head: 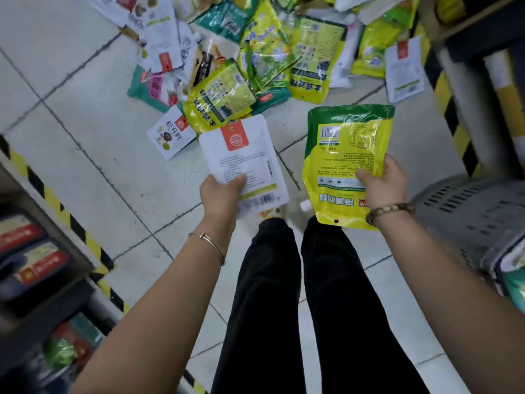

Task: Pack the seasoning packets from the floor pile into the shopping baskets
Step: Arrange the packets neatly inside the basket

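Observation:
My left hand [220, 191] grips a white seasoning packet [244, 157] with an orange label, held over the floor in front of my legs. My right hand [382, 183] grips a yellow-green packet [345, 155] by its right edge, with the thumb on its face. Beyond both hands a pile of packets [255, 64], yellow, green and white, lies spread on the tiled floor. A grey shopping basket [466, 211] stands at the right, just beyond my right wrist, with packets inside at its lower edge.
Shelving with a yellow-black striped base runs along the left [56, 200] and holds dark boxed goods. Another striped shelf base [454, 115] stands at the upper right. My black-trousered legs [284, 294] fill the lower middle. Open tiled floor [71, 95] lies to the left of the pile.

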A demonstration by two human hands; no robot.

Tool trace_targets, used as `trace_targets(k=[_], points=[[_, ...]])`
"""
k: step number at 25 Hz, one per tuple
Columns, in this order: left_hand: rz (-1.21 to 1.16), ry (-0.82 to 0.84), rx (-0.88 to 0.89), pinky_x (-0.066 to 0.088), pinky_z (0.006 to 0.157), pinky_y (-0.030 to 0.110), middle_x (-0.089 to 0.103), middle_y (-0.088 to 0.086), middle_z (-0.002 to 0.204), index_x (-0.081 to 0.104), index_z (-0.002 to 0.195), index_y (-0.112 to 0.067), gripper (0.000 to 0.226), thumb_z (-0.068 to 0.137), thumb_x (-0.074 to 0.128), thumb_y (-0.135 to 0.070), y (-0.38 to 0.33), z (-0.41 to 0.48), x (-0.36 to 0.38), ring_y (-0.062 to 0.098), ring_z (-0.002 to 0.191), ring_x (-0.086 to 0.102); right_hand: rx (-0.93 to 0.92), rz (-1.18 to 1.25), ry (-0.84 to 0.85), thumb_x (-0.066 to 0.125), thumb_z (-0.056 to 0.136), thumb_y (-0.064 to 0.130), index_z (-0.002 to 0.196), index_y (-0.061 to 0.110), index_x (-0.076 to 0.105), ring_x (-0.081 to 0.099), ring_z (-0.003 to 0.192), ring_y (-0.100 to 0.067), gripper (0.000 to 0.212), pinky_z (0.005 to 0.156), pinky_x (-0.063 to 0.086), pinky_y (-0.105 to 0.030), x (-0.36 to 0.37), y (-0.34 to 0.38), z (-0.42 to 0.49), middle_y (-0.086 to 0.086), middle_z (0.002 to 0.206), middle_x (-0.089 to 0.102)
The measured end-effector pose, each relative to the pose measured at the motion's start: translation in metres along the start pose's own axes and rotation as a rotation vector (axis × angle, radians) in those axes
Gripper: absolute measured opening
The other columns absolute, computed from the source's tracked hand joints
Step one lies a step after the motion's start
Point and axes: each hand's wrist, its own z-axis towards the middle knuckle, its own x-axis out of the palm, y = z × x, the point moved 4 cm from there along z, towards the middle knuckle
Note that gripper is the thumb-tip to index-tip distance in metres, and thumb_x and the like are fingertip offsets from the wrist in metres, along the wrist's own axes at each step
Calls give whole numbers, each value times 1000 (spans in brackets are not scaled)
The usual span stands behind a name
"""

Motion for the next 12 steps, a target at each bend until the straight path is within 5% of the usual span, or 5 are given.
trace_targets(k=[3,5,8,12], points=[[63,53,28,57,79,40,70,6,104,64,103,-10,20,85,66,-3,-9,-28,27,24,91,69,7,81,-96,61,83,3,108,12,62,56,85,-12,26,68,43,-8,-38,-15,-15,5,96,61],[138,105,76,57,80,43,70,6,103,64,103,-10,20,84,66,-3,-9,-50,56,25,92,69,32,149,-177,63,82,4,107,10,63,56,81,-9,26,65,44,-14,-69,-35,-20,5,93,61],[228,162,138,56,81,48,70,8,104,64,103,-9,21,83,67,-5,-2,-81,104,28,93,68,67,190,-252,64,81,5,105,-3,59,53,76,-15,25,66,40,-30,-109,-70,-22,-18,101,64],[322,258,209,59,72,40,72,0,92,65,92,-16,17,81,69,-4,21,-129,174,17,81,71,111,336,-321,63,82,3,108,6,61,56,90,-14,26,77,42,-21,-175,-118,-26,-7,102,64]])
